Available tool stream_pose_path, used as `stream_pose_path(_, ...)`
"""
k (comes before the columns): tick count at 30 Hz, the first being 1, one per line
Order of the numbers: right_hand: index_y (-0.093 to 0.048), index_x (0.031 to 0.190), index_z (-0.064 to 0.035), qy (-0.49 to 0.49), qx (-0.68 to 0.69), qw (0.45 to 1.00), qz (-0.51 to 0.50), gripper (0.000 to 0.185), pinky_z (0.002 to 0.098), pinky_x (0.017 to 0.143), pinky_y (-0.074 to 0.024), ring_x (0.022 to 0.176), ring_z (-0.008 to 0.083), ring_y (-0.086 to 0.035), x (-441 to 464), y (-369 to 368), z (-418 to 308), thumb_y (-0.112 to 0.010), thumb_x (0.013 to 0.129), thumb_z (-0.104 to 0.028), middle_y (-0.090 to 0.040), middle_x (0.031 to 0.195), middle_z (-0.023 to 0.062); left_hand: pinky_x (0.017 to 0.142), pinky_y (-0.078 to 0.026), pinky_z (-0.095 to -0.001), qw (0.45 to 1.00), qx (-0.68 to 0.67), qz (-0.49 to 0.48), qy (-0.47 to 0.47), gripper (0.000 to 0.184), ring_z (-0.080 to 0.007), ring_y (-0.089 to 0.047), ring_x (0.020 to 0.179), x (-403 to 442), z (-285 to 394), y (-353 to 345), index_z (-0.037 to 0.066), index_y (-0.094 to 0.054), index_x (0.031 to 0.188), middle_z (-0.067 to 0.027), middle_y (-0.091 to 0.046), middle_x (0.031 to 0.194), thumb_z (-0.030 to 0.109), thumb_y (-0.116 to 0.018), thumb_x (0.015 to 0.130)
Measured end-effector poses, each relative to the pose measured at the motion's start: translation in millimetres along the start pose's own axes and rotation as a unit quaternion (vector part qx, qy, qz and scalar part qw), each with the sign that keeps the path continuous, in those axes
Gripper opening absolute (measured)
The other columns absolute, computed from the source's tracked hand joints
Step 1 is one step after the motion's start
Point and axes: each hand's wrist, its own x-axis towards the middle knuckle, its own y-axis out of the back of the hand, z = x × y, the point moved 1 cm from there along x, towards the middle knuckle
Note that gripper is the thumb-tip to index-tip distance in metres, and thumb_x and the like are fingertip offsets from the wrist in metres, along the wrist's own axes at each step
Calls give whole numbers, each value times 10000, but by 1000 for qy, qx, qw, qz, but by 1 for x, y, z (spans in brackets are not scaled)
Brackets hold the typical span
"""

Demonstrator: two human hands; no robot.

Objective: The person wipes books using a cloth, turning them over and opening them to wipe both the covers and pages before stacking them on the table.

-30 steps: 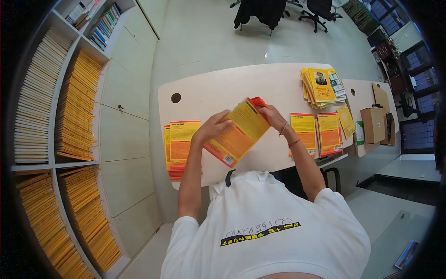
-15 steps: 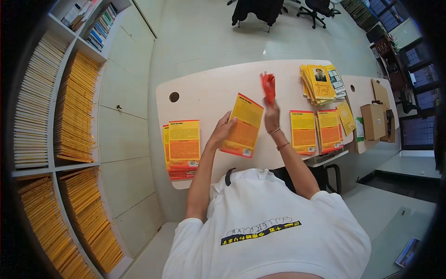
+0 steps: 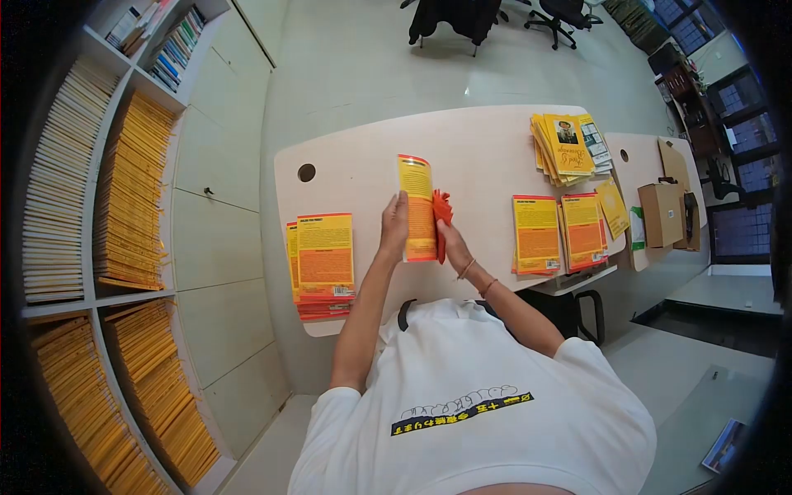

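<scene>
Over the middle of the table, my left hand [image 3: 394, 224] grips the left edge of a yellow and orange book [image 3: 420, 210], which is upright and slightly curved. My right hand [image 3: 453, 242] is closed on a crumpled red cloth [image 3: 443, 210] at the book's right edge. A stack of similar books [image 3: 325, 256] lies at the table's left end, beside my left forearm. Two more piles, a nearer one [image 3: 536, 235] and one beside it [image 3: 584, 231], lie to the right of my right hand.
The white table [image 3: 355, 177] has yellow books with a portrait cover [image 3: 569, 153] at its back right. A cardboard box [image 3: 662, 219] stands on a second table at the right. Shelves packed with books [image 3: 136, 190] line the left. Black chairs [image 3: 561, 21] stand beyond the table.
The book has turned from slanted to nearly upright between my hands. My right hand swung away with the red cloth, then came back down to the book's right edge.
</scene>
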Motion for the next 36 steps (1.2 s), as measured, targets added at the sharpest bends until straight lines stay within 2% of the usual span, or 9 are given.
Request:
stream_pose_path(1, -447, 1346, 14, -40, 86, 995, 18, 457, 245, 901, -442, 1052, 164, -552, 6, 4, -3, -400, 999, -280, -544, 1275, 141, 641, -508, -247, 1000, 13, -21, -1, 450, -112, -608, 772, -2, 1, -5, 19, -576, 1103, -92, -640, 948, 429, -415, 1012)
stream_pose_path(11, -564, 1127, 20, -119, 31, 990, 75, 387, 181, 596, -466, 743, 91, -577, 13, 20, -35, -499, 969, -327, -628, 970, 92, 623, -482, -237, 993, -11, -34, 112, 481, -108, -593, 728, -17, -11, -29, 13, -586, 1092, -81, -644, 905, 433, -361, 1027)
stream_pose_path(17, -591, 1084, 22, -154, 57, 981, 100, 372, 214, 606, -468, 705, 107, -569, 16, 48, -9, -541, 953, -323, -637, 902, 73, 605, -483, -261, 997, 61, -22, 34, 454, -132, -590, 682, -4, -23, 10, 30, -589, 1062, -81, -640, 871, 419, -357, 1028)
stream_pose_path(22, -601, 1044, 39, -114, 219, 953, 174, 363, 213, 589, -464, 681, 101, -575, 10, 62, -29, -547, 953, -308, -642, 875, 56, 658, -498, -349, 889, 445, 91, -52, 394, -260, -612, 699, -14, 11, 21, 57, -607, 1092, -92, -674, 915, 396, -437, 987)
stream_pose_path(24, -583, 1112, 33, -71, 171, 961, 206, 366, 235, 613, -483, 716, 137, -603, 16, 71, -24, -540, 958, -296, -655, 912, 81, 674, -501, -379, 860, 497, 90, -74, 366, -301, -606, 695, -16, 4, 9, 74, -608, 1108, -92, -674, 937, 379, -459, 974)
stream_pose_path(26, -565, 1180, 28, -28, 121, 963, 238, 381, 257, 636, -502, 751, 173, -632, 21, 79, -16, -532, 964, -284, -669, 949, 106, 590, -488, -394, 738, 633, 106, -206, 334, -293, -605, 635, -15, -23, -7, 60, -611, 1052, -94, -638, 931, 355, -489, 954)
stream_pose_path(31, -482, 1324, -24, 65, -265, 944, 187, 447, 335, 789, -504, 995, 291, -623, 26, 60, 5, -561, 926, -211, -618, 1172, 177, 884, -453, -453, 701, 659, -33, -270, 423, -379, -555, 1032, -14, -115, 14, 58, -586, 1186, -159, -524, 1306, 318, -603, 853)
stream_pose_path(33, -389, 1422, -81, 314, -339, 881, 96, 608, 393, 957, -420, 1208, 374, -489, 24, 38, 4, -585, 848, -121, -463, 1397, 183, 1024, -340, -498, 831, 517, -82, -187, 560, -389, -433, 1221, -9, -129, 28, 45, -502, 1294, -206, -423, 1401, 326, -637, 829)
stream_pose_path(36, -305, 1485, -109, 226, -473, 839, -142, 698, 463, 1141, -199, 1445, 358, -166, -4, 13, 21, -504, 820, -181, -240, 1565, 98, 1099, -219, -534, 765, 612, 61, -193, 808, -432, -278, 1355, -19, -108, 50, -15, -333, 1415, -260, -270, 1488, 370, -673, 793)
